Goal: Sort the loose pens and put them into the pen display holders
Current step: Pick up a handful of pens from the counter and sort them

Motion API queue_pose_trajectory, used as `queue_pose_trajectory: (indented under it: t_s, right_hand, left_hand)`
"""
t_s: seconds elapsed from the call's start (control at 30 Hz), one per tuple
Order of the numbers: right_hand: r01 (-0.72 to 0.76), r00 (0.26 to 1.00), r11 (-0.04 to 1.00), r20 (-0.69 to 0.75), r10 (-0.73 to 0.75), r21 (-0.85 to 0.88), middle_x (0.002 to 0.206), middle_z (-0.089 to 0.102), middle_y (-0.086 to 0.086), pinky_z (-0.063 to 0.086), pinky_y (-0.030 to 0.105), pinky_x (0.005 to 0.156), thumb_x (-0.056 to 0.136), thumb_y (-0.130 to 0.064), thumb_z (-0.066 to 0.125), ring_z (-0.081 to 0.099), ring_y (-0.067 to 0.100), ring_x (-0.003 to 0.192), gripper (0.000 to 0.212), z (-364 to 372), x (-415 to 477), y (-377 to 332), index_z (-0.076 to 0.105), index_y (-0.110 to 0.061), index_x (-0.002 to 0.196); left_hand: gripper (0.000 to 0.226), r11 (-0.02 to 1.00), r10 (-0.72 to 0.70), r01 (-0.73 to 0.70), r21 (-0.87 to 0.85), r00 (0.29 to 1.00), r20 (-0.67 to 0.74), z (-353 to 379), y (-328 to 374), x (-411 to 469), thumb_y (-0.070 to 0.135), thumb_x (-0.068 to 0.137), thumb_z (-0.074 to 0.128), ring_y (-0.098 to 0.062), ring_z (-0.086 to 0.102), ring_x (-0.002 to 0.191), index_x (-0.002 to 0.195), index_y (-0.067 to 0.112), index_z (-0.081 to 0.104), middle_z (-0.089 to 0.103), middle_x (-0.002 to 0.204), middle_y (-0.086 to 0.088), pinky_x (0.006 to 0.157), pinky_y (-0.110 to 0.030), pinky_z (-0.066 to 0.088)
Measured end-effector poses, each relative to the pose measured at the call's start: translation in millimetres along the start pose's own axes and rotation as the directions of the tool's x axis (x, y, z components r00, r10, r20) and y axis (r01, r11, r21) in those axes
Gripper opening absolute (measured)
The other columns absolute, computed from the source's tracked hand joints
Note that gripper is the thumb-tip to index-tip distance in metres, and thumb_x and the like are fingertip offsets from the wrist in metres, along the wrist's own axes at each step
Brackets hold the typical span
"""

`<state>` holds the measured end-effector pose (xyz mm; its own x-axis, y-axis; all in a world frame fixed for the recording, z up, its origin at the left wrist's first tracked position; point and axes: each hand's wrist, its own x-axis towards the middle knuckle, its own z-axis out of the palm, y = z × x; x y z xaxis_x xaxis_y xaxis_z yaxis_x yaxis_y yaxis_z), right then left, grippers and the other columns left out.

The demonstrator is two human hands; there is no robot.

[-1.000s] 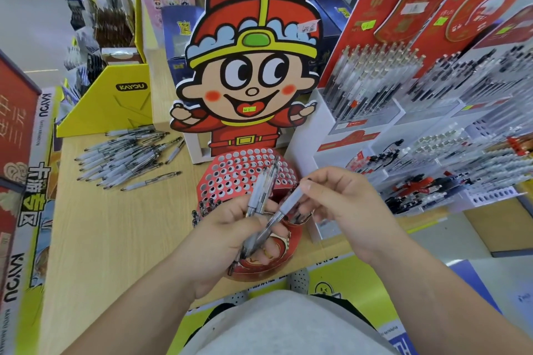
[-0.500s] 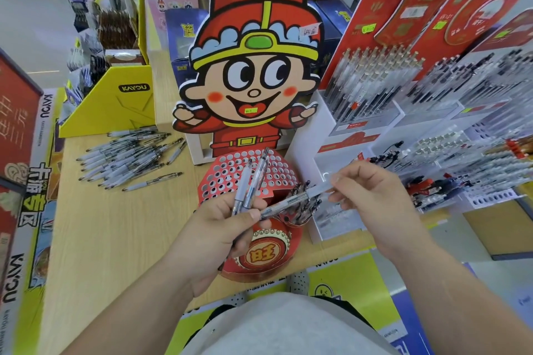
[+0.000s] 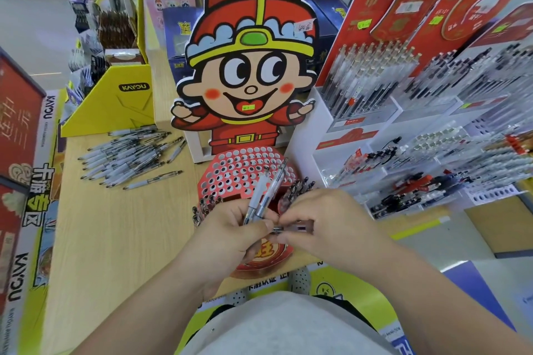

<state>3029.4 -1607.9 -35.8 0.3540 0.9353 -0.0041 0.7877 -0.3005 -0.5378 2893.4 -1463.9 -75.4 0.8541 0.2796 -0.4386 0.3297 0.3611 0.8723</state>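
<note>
At lower centre, two pens (image 3: pixel 264 192) are held upright in the curled left grip (image 3: pixel 233 235), and a third pen (image 3: pixel 294 228) is pinched crosswise by the right grip (image 3: pixel 328 222). Sorting seems in hand; next, a free hole in the red holder (image 3: pixel 230 170) just behind must be found. Farther left, loose pens (image 3: pixel 124 155) lie on the counter (image 3: pixel 115 239).

1 head-worn camera looks forward and down, close over the table (image 3: pixel 121 239).
</note>
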Motion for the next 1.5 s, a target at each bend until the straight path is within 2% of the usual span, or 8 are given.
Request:
queue_pose_trajectory:
  t_s: [0.1,0.17,0.27,0.5,0.9,1.07,1.2,1.5]
  right_hand:
    - [-0.017,1.0,1.0,0.001,0.017,0.01,0.077,0.063,-0.016,0.047,0.026,0.063,0.082,-0.047,0.076,0.051,0.001,0.069,0.023,-2.5,-1.2,3.6,0.078,-0.028,0.094]
    - [-0.053,0.998,0.998,-0.019,0.053,0.013,0.079,0.065,-0.014,0.048,0.023,0.063,0.083,-0.039,0.077,0.053,0.001,0.068,0.02,-3.7,-3.6,7.8,0.076,-0.028,0.1]
    - [-0.171,0.975,0.966,-0.107,0.194,0.192,0.085,0.066,-0.023,0.044,0.008,0.063,0.084,-0.023,0.08,0.061,-0.003,0.073,0.019,-6.7,-9.2,20.2,0.073,-0.032,0.1]
    - [-0.231,0.891,0.863,-0.258,0.373,0.449,0.084,0.073,-0.012,0.053,0.018,0.068,0.086,-0.016,0.077,0.067,0.008,0.077,0.019,-4.0,-9.1,45.6,0.071,-0.033,0.093]
    - [-0.33,0.878,0.903,-0.262,0.4,0.274,0.082,0.066,-0.023,0.045,0.009,0.066,0.084,-0.023,0.078,0.063,0.0,0.077,0.019,40.3,-4.1,57.7,0.068,-0.035,0.093]
    - [-0.358,0.87,0.918,-0.295,0.395,0.172,0.085,0.058,-0.021,0.041,0.019,0.063,0.081,-0.024,0.082,0.055,0.002,0.066,0.018,48.0,-1.1,62.9,0.072,-0.026,0.095]
    - [-0.361,0.865,0.917,-0.304,0.398,0.173,0.08,0.061,-0.023,0.044,0.024,0.06,0.08,-0.024,0.082,0.056,0.002,0.066,0.015,47.7,0.9,64.2,0.073,-0.028,0.091]
    - [-0.362,0.876,0.918,-0.279,0.394,0.161,0.078,0.061,-0.031,0.041,0.016,0.058,0.078,-0.026,0.083,0.058,0.0,0.075,0.016,45.9,-1.3,65.5,0.074,-0.033,0.09]
  left_hand:
    - [0.015,0.999,0.023,-0.023,-0.027,0.999,-0.03,1.2,-1.2,-1.0,0.007,0.099,0.059,-0.012,0.037,0.043,0.096,0.009,0.074,0.058,0.055,0.0,0.043,-0.02,0.031]
    - [0.019,0.999,0.014,-0.017,-0.039,0.997,-0.08,-0.1,-2.7,0.5,0.018,0.103,0.057,-0.014,0.041,0.046,0.099,0.015,0.075,0.072,0.073,-0.006,0.043,-0.021,0.034]
    - [0.028,0.996,-0.043,0.029,-0.081,0.984,-0.175,-8.2,-8.1,4.8,0.029,0.105,0.052,-0.016,0.045,0.048,0.094,0.022,0.077,0.075,0.09,-0.013,0.044,-0.024,0.035]
    - [0.029,0.981,-0.084,0.042,-0.19,0.973,-0.216,-25.3,-22.8,5.2,0.023,0.107,0.048,-0.018,0.047,0.049,0.105,0.008,0.073,0.07,0.086,-0.018,0.045,-0.027,0.034]
    - [0.029,0.975,-0.096,0.044,-0.219,0.967,-0.235,-23.9,-28.4,1.8,0.022,0.106,0.048,-0.017,0.048,0.05,0.106,0.007,0.072,0.07,0.083,-0.015,0.044,-0.027,0.036]
    - [0.025,0.978,-0.095,0.044,-0.202,0.964,-0.247,-23.7,-30.0,1.8,0.02,0.106,0.05,-0.017,0.046,0.05,0.107,0.008,0.072,0.07,0.083,-0.013,0.045,-0.027,0.035]
    - [0.025,0.98,-0.105,0.056,-0.192,0.961,-0.254,-22.0,-30.9,2.7,0.02,0.106,0.05,-0.017,0.046,0.049,0.107,0.008,0.072,0.07,0.082,-0.013,0.046,-0.029,0.034]
    - [0.025,0.975,-0.111,0.06,-0.212,0.965,-0.238,-19.9,-31.5,4.8,0.021,0.105,0.052,-0.018,0.046,0.048,0.103,0.01,0.074,0.07,0.084,-0.016,0.046,-0.029,0.033]
